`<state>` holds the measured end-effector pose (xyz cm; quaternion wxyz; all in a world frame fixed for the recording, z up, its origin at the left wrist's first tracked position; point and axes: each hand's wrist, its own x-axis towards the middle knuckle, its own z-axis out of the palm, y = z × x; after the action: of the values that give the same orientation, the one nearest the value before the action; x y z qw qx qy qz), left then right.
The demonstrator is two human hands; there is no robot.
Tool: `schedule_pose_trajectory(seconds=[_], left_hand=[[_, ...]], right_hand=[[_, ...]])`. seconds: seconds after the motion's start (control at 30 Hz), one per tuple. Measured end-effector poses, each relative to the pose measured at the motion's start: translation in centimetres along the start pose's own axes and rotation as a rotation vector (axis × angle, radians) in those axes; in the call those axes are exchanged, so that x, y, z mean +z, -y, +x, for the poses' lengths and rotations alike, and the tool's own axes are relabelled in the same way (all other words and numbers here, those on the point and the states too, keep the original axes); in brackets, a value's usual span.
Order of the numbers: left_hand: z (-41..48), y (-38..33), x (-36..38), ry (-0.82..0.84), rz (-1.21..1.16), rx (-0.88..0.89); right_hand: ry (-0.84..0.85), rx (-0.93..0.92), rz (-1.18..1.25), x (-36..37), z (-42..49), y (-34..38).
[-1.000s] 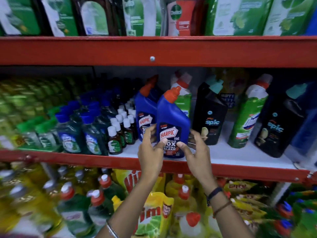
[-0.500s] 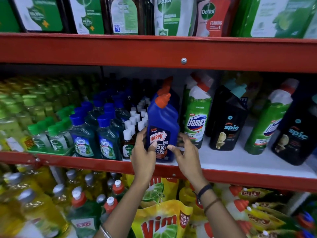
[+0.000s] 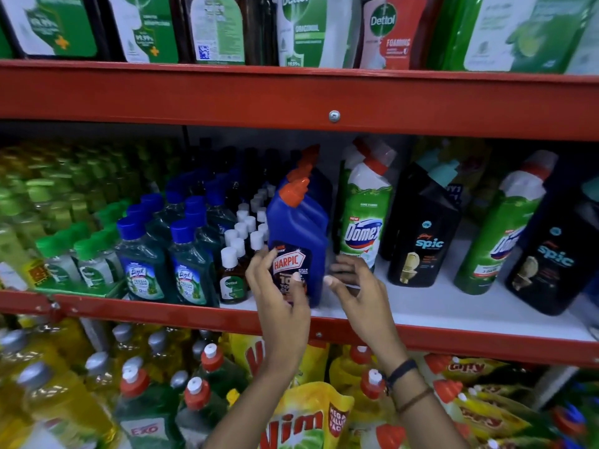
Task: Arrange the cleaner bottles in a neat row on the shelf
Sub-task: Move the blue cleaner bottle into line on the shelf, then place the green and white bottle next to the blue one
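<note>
Item: blue plastic Harpic cleaner bottle with angled orange cap (image 3: 296, 234), upright at the front of the white shelf board with red metal lip (image 3: 421, 306), heading a file of like bottles running back.
Left hand (image 3: 275, 286): fingers spread, thumb on the label; loose contact, no firm grip.
Right hand (image 3: 355, 286): open, just beside the bottle's right flank, apart from it.
Neighbour: green-and-white Domex bottle (image 3: 363, 222), right.
Long axis vertical; left hand nearer.

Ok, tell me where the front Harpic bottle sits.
Head view, middle shelf, centre: the front Harpic bottle stands at the shelf's front edge between the small Dettol bottle and the Domex bottle.
</note>
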<state>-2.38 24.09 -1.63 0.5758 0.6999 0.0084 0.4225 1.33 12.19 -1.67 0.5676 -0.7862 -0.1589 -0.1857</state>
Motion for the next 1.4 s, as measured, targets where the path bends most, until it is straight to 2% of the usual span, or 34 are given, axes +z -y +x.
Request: schedule_pose_trajectory(seconds=[0.13,0.33,0.43,0.57,0.7,0.77,1.0,1.2,1.4], left_hand=[[-2.6,-2.3,3.6,0.011,-0.019,0.163],[-6.0,-5.1,11.2,0.292,-0.139,0.173],[-7.3,-6.2,15.2,0.441,-0.155,0.146],[-8.2,-6.9,20.1,0.563,-0.171,0.076],[-8.1,-7.1,23.8,0.541,-0.171,-0.024],[-8.0,-6.8,25.2,0.517,-0.184,-0.083],[-8.2,-5.8,26.4,0.46,-0.187,-0.173],[-8.2,-6.3,25.7,0.383,-0.128,-0.171],[-7.7,-7.2,22.4,0.38,-0.106,-0.123]], right_hand=[[-0.139,-0.031,0.018,-5.0,-1.8,-0.3],[-0.508,-0.044,-0.028,-14.2,-2.8,-3.0],[-0.585,-0.012,-0.032,-18.0,-2.1,-4.4],[-0.509,0.058,-0.039,-21.3,0.1,-5.9],[-0.323,0.131,-0.123,-22.3,2.5,-8.0],[-0.291,0.174,-0.162,-22.3,3.2,-8.5],[-0.344,0.13,-0.121,-22.8,3.6,-8.6],[-0.395,0.116,-0.071,-23.1,2.5,-7.4],[-0.417,0.093,-0.043,-22.2,0.6,-5.0]])
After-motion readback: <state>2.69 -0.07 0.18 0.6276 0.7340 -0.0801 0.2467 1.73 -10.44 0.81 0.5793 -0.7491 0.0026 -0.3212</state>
